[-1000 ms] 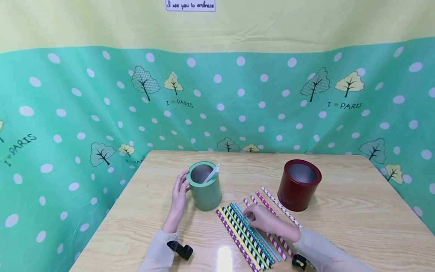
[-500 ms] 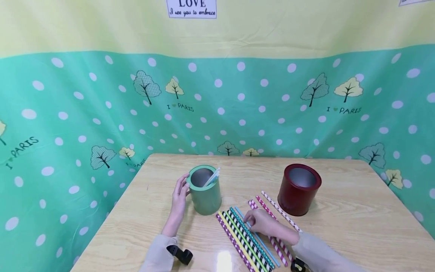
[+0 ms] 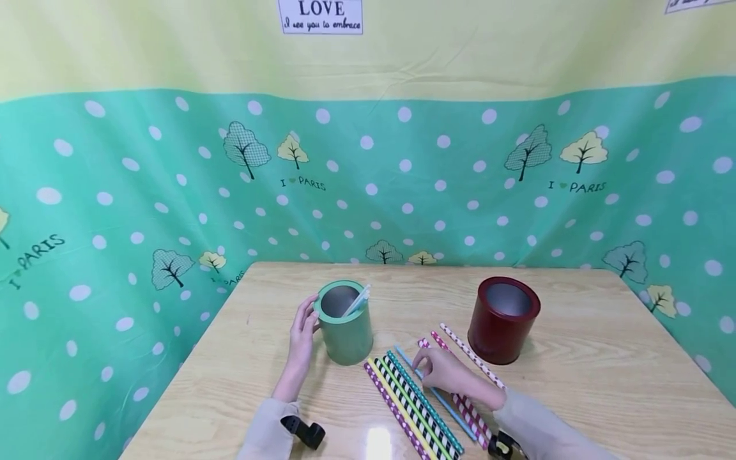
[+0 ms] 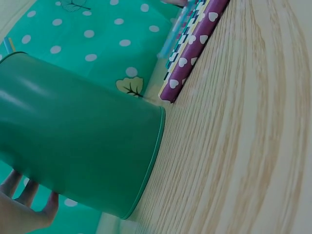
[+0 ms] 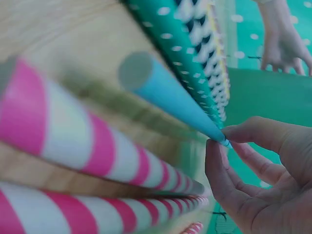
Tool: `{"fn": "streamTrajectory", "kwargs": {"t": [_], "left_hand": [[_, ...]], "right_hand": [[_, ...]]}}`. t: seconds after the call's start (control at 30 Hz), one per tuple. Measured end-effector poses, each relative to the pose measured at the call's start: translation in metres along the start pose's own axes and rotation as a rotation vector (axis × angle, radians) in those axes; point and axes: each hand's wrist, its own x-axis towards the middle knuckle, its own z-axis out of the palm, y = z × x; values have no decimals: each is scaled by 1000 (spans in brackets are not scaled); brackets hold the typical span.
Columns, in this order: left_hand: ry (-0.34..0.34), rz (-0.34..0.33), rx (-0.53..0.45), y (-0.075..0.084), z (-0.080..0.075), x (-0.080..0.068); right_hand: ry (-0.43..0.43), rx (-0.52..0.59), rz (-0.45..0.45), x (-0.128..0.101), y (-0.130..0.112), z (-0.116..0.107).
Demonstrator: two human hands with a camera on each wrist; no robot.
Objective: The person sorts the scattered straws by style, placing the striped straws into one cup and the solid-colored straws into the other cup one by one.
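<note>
My right hand [image 3: 445, 372] pinches a plain light-blue paper straw [image 3: 449, 409] between thumb and forefinger near its far end, seen close in the right wrist view. Fingers of my left hand [image 3: 301, 332] rest against the left side and rim of a green can [image 3: 347, 335], which stands upright with light-blue straws [image 3: 359, 300] leaning inside. Left of the pinched straw lie a teal dotted straw [image 3: 425, 400] and several others side by side. Pink-and-white striped straws [image 5: 122, 156] lie on its right, partly hidden by my right hand in the head view.
A dark red can [image 3: 501, 329] stands upright at the right, its opening showing no straws. A white straw with dark dots [image 3: 473, 354] lies before it. The wooden table [image 3: 586, 358] reaches back to a green dotted curtain [image 3: 368, 172].
The blue straw has shifted slightly right, away from the teal one, with my right hand. The striped straws have drawn closer together. My left hand stays at the green can. The head view has tilted up.
</note>
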Motion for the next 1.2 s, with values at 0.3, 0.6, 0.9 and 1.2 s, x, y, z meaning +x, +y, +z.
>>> {"fn": "streamTrajectory", "kwargs": {"t": [0.3, 0.6, 0.9, 1.2], "left_hand": [[16, -3, 6, -2, -2, 0], [4, 0, -15, 2, -1, 2], [4, -13, 16, 25, 7, -5], [2, -31, -1, 24, 7, -7]], "right_hand": [[90, 116, 15, 2, -9, -15], [224, 203, 45, 8, -27, -28], [317, 329, 72, 10, -53, -38], [388, 475, 85, 19, -63, -39]]}}
